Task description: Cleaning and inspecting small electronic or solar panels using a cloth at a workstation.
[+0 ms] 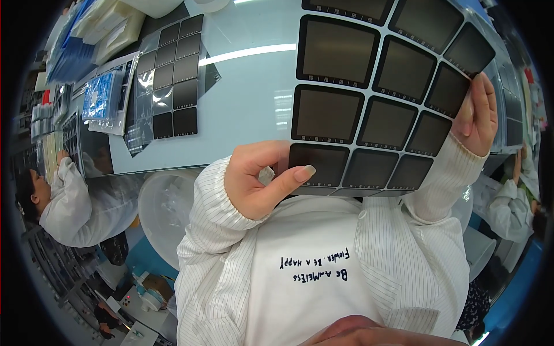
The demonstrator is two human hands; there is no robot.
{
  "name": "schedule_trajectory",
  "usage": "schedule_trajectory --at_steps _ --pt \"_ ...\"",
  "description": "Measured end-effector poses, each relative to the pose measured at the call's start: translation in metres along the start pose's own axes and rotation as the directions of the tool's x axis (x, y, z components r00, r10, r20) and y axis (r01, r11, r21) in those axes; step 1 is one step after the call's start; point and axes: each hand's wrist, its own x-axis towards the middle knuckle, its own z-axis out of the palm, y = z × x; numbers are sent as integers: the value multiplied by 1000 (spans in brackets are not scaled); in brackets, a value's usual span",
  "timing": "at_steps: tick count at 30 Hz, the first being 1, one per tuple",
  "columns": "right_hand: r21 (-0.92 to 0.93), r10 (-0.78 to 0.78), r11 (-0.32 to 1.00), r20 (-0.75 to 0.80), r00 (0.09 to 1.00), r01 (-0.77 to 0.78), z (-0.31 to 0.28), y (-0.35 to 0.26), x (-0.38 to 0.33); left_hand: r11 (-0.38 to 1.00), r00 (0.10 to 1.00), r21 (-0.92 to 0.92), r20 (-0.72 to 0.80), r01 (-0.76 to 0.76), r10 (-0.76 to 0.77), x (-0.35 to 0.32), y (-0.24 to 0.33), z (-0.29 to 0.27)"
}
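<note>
Tilted up before me is a large sheet of dark rectangular panels (pixel 388 122), each framed in black with small marks along its lower edge and set apart by pale gaps. My left hand (pixel 259 180) grips the sheet's near left corner, thumb on the front face and fingers mostly hidden behind it. At the right edge, my right hand (pixel 479 112) holds the sheet with bent fingers; part of that hand is behind it. Below the sheet lies a pale glass-like tabletop (pixel 245 104).
A similar, smaller-looking sheet of dark panels (pixel 174 78) lies on the table's left. Beside it are a blue packet (pixel 101 97) and stacked plastic sleeves (pixel 107 32). A translucent round bin (pixel 167 210) stands below the table edge. Co-workers sit at left (pixel 69 202) and right (pixel 511 210).
</note>
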Motion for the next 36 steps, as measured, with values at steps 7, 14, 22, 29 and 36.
schedule_trajectory --at_steps 7,14,22,29,36 --pt "-57 -56 996 123 991 63 -4 1 7 1000 999 4 -43 29 -29 -6 2 -3" --pt "14 -30 1000 196 980 28 -2 1 10 996 989 -56 -129 70 -77 -6 7 -5" --pt "27 -47 999 129 991 44 21 2 9 994 983 -76 -163 73 -85 -9 12 -12" --pt "-13 -39 999 189 981 42 32 8 9 991 961 -131 -267 38 -72 -17 3 -15" --pt "-13 -47 999 166 985 50 26 9 13 982 925 -190 -373 8 -80 -14 6 -13"
